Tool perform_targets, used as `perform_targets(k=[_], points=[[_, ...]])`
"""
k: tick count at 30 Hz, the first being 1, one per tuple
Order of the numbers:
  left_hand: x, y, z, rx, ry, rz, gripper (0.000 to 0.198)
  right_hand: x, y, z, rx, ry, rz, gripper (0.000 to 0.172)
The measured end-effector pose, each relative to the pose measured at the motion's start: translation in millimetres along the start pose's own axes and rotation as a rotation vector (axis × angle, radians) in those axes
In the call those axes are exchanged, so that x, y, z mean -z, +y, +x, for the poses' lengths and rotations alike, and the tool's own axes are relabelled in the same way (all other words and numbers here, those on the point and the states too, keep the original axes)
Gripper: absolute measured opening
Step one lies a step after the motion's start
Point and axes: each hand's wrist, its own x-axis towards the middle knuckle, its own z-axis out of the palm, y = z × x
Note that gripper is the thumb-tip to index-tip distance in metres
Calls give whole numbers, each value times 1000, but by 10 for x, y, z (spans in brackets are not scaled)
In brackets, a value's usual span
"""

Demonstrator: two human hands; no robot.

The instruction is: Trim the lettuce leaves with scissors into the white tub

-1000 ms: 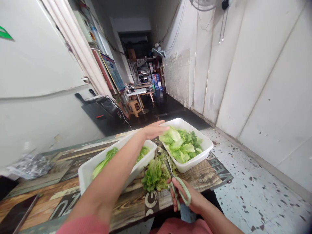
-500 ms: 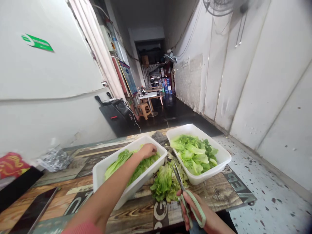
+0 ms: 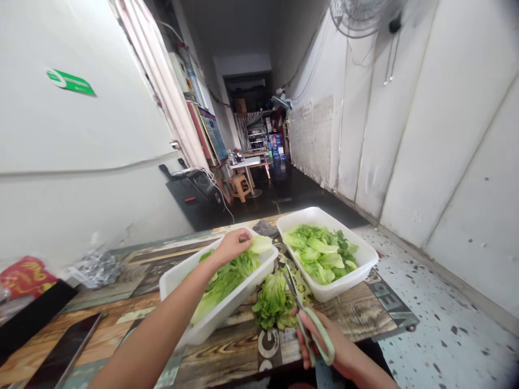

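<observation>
1. A pale lettuce leaf (image 3: 260,244) is gripped by the left hand (image 3: 231,246), with the fingers (image 3: 240,235) closed narrowly on it over the far corner of a white plastic tub (image 3: 174,286).
2. Torn green lettuce (image 3: 225,281) is heaped along the inside of that tub, just below the left hand.
3. Scissors with pale green handles (image 3: 320,343) are held by the right hand (image 3: 343,346), the fingers (image 3: 306,328) being passed through the handle loops. The blades are pointed up and away, and whether they are parted is hard to tell.
4. A loose pile of cut lettuce (image 3: 272,300) is laid on the bench (image 3: 219,354) between the two tubs, just beside the scissor blades.
5. A second white plastic tub (image 3: 363,256), filled with cut lettuce (image 3: 318,254), is placed to the right of the first, nearly touching it.
6. A grey cloth (image 3: 264,228) is left at the far edge of the wood-patterned bench. A crumpled foil wrapper (image 3: 97,268) and a red packet (image 3: 26,278) are seen further left.
7. Beyond the bench, a speckled terrazzo floor (image 3: 446,335) is seen on the right, below a wall fan (image 3: 359,16). A wooden stool (image 3: 240,187) is visible far down the corridor.
</observation>
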Motion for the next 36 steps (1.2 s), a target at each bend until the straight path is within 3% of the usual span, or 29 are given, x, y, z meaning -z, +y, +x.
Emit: perform_targets(k=[6,15,23,28,32,34,36], points=[[-231,385,-325,167,-118,-199,33,-66,-104,45,13,2,-38,65],[-446,487,-407,346,-52,-365,39,-72,-84,122,22,31,-14,64],[-475,522,-448,360,-77,-332,35,-72,-100,230,59,96,7,68],[-377,440,-295,344,-45,-352,37,30,-50,232,28,122,47,72],[-397,590,19,220,51,-539,43,74,-4,146,-12,59,95,72],[-446,692,236,118,-37,-595,52,89,12,104,-21,23,96,70],[-462,741,456,26,-170,-484,63,112,25,73,-20,17,96,66]])
